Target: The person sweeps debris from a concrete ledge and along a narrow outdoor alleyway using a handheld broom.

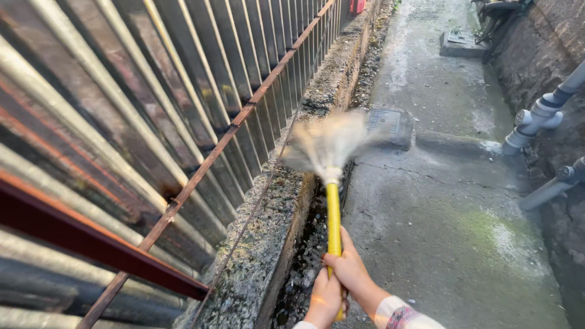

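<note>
Low centre of the frame, the left hand [325,297] and right hand [348,266] are both wrapped tight around the yellow-handled straw broom [333,183], its bristles blurred beside the mossy concrete kerb [268,225].

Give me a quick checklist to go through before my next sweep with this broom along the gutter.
1. Grip: right hand and left hand both wrapped on the yellow handle: ok.
2. Broom head: blurred, so bristle condition cannot tell.
3. Gutter beside the stone curb: dark debris lies in it: not ok.
4. Concrete path: wet-looking patches and green growth, may be slippery: not ok.
5. Grey pipes on the right wall: apart from the broom: ok.
6. Metal fence on the left: close to the broom head; clearance cannot tell.
</note>
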